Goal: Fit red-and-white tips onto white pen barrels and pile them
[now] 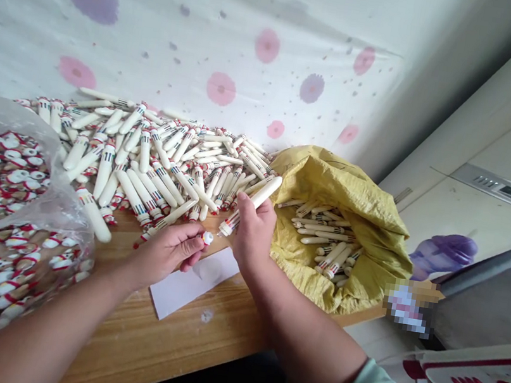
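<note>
My left hand [175,247] pinches a small white and red figure topper [207,237] between thumb and fingers. Just to the right, my right hand [254,230] is closed around a thick white multicolour pen [265,192], its slotted end tilted down toward the topper. The pen and topper are apart. A white paper strip [196,282] lies on the table below both hands. Behind them spreads a large heap of similar pens [142,181], many with red and white toppers on their ends.
A clear plastic bag [64,214] full of toppers stands at the left. To the right, an open yellow woven sack [374,235] holds several white pens. The wooden table [154,355] has its front edge near me; a flowered sheet [173,32] hangs behind.
</note>
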A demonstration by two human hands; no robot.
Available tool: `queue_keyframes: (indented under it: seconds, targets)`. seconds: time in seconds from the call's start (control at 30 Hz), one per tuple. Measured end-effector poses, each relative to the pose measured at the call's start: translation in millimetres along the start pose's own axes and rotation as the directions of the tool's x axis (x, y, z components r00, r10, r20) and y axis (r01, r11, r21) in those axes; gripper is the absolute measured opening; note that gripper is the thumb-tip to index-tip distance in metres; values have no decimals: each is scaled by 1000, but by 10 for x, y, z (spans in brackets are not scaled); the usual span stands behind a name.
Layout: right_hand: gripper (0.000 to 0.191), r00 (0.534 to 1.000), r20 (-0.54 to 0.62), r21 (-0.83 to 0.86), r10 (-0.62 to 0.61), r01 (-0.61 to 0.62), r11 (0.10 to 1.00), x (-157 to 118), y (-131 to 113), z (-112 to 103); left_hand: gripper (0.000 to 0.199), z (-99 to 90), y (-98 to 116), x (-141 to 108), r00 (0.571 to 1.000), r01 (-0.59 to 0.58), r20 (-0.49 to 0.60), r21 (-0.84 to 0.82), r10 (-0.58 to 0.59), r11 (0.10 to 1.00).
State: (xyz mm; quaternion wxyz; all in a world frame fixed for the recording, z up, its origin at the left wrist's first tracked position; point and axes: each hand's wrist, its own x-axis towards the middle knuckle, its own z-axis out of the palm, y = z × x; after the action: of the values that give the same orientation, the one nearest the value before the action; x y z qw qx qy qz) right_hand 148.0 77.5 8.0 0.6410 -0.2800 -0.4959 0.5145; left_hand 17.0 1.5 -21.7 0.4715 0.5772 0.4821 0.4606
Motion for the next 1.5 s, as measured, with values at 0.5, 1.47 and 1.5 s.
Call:
queue_keyframes:
  seconds: [0.5,1.47,1.5]
  targets:
    - [21,967,-17,-223,-253,243,944,-196,89,58,47,147,-6,-107,999,-44,-24,-2,44,999]
    - [18,899,420,-391,124,56,919,1308,-563,-428,32,-289,-16,82,763,-67,-646,-71,6,995]
    - [19,883,446,-478,147,97,873,1263,-642,-699,31,-283,-6,82,762,-62,-648,-53,13,997]
